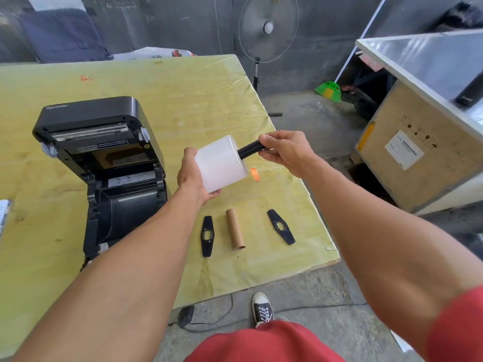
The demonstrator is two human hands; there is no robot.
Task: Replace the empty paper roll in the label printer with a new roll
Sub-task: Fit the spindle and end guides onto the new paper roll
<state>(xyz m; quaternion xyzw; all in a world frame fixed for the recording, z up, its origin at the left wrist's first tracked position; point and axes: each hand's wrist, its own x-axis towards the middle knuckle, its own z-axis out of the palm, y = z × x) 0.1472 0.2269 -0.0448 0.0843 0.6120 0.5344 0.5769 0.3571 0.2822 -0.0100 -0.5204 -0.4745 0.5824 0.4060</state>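
Two bare arms reach out over a yellow-green tabletop (183, 100) in a grey concrete room, with a standing fan (268, 30) against the far wall, a green broom head (328, 91) on the floor and a plywood crate (418, 152) off to the right. A black label printer (102, 158) sits on the left of the tabletop with its lid thrown open and its paper bay bare.

The left hand (192, 176) comes up from below and cups the white new roll (222, 163) in mid-air above the tabletop, just right of the printer, its grip wrapped round the roll's near end. The right hand (286, 150) comes in from the right, thumb on top, its grip pinching the outer end of a black spindle (251, 149).

The spindle's other end is inside the roll's core. Roll and spindle share one long axis, tilted from lower left to upper right, with the spindle pointing away to the right.

On the tabletop below lie the empty cardboard core (235, 229), lengthwise toward the person, and two flat black end guides (207, 235) (281, 226), one on either side of it and apart from it.
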